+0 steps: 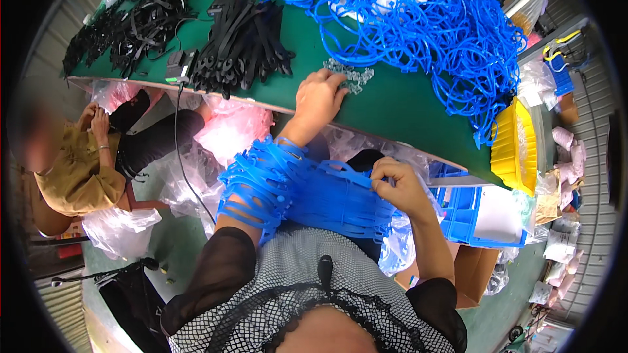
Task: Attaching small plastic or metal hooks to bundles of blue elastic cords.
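Table (392,114) bears clear pieces (357,78) and blue cords (451,33), pink bags (235,127) beneath.

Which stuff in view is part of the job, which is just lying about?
Seemingly in use:
Left hand, at the clear bits
Right hand, at the blue bundle
Blue arm straps

Seemingly just lying about:
Black straps
Yellow bin
Blue tangle, untouched but possibly related

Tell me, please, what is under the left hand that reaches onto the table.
Small clear pieces show around the front of the left hand, on the green table. Whether more lie directly beneath it cannot be seen, because the hand covers that spot.
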Demonstrator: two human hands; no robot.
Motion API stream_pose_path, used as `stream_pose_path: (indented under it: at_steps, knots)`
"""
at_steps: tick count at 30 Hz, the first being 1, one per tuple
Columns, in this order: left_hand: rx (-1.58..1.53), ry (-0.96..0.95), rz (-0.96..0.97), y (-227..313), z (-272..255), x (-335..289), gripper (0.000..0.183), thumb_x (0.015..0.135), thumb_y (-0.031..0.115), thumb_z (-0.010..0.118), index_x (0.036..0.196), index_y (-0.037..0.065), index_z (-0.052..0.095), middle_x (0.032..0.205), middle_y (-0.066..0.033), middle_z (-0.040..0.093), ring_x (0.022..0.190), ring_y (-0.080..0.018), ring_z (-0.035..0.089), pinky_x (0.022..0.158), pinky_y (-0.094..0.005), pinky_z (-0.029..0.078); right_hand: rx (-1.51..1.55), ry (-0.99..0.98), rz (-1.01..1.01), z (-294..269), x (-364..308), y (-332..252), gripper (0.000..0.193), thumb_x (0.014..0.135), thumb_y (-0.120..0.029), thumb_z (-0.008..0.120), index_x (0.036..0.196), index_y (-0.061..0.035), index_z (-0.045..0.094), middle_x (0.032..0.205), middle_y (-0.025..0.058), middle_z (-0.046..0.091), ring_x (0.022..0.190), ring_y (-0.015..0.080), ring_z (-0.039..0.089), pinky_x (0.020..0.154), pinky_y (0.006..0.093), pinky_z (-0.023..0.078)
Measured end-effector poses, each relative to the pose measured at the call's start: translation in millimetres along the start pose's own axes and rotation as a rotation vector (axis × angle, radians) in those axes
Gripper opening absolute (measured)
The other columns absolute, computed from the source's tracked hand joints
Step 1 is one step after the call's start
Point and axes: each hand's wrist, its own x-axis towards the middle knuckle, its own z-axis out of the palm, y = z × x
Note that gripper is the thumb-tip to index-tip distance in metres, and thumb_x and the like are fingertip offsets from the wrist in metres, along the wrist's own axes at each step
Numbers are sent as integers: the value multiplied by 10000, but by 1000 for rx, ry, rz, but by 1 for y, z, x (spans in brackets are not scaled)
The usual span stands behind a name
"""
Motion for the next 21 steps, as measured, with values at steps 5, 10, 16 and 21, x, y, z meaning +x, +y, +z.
stream_pose_path:
  at_steps: [5,10,16,21]
  knots:
    - [123,-69,-5,1,11,-2,177,734,165,648,906,126,662,907,-83,602,899,-296,573,770,-392,460,27,17,56,3,-6,6,60,681,-69,603,651,-24,578,653,36,528,667,146,494,599,280,387]
    - [33,-122,-5,-10,6,-6,201,716,102,672,913,83,638,896,-115,598,868,-324,577,749,-398,475,-25,16,-10,3,-6,3,63,686,-76,613,665,-22,590,653,33,524,666,139,489,604,272,390]
    - [34,-147,-13,-5,-5,-6,197,697,72,678,886,72,626,866,-128,590,822,-329,584,716,-408,480,-84,-17,-62,5,-1,2,82,678,-85,629,665,-13,591,656,36,548,661,149,495,594,283,401]
    - [-54,-164,-56,-5,-9,-3,171,693,58,676,855,67,622,813,-121,587,755,-329,587,670,-413,475,-86,-35,-78,6,1,-4,83,670,-86,631,659,-15,588,656,34,551,660,151,496,594,285,402]
